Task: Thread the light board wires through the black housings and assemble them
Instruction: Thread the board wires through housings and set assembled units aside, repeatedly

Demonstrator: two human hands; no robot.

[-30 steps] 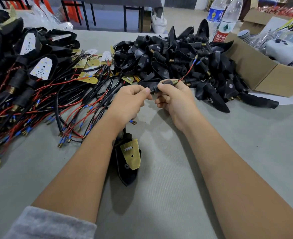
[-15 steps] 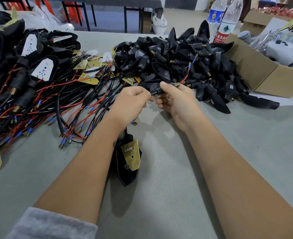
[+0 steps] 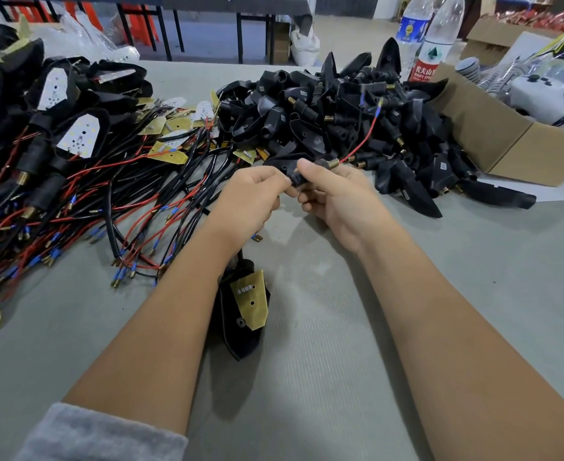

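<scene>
Your left hand (image 3: 252,201) and right hand (image 3: 337,197) both pinch the black housing (image 3: 288,168) above the table (image 3: 340,361). The red wire (image 3: 362,144) now sticks out further past its threaded end, so threading is nearly through.

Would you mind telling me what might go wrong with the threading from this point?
1. The red wire leaving the threaded end of the black housing arcs over the pile of housings; its blue tip could snag there when pulled.
2. Both the left hand and right hand pinch the housing, hiding the entry, so a kinked wire may go unnoticed.
3. The finished housing lies under the left forearm and may get knocked.
</scene>
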